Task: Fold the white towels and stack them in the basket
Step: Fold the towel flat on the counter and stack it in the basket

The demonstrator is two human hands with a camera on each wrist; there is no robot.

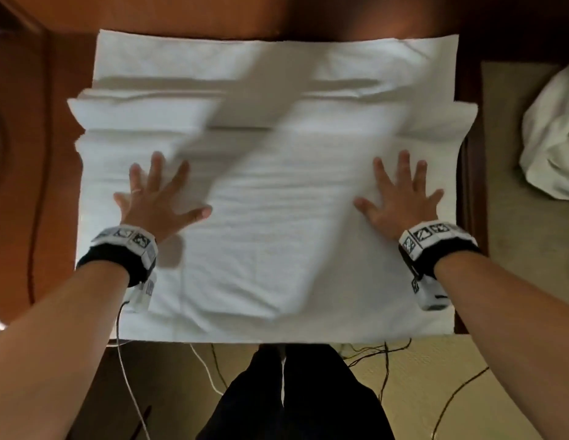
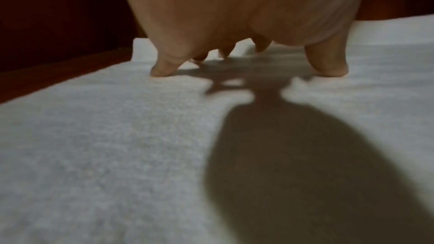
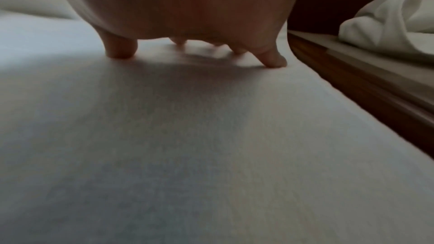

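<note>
Dim warm room; overhead light throws hard shadows across the white towel [image 1: 261,217], wrist views soft, edges bowed

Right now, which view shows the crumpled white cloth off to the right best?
The right wrist view: the crumpled cloth sits large in its upper right, folds readable, beyond the dark wooden edge. The head view catches it cropped at the frame's right border. The left wrist view does not show it.
</note>
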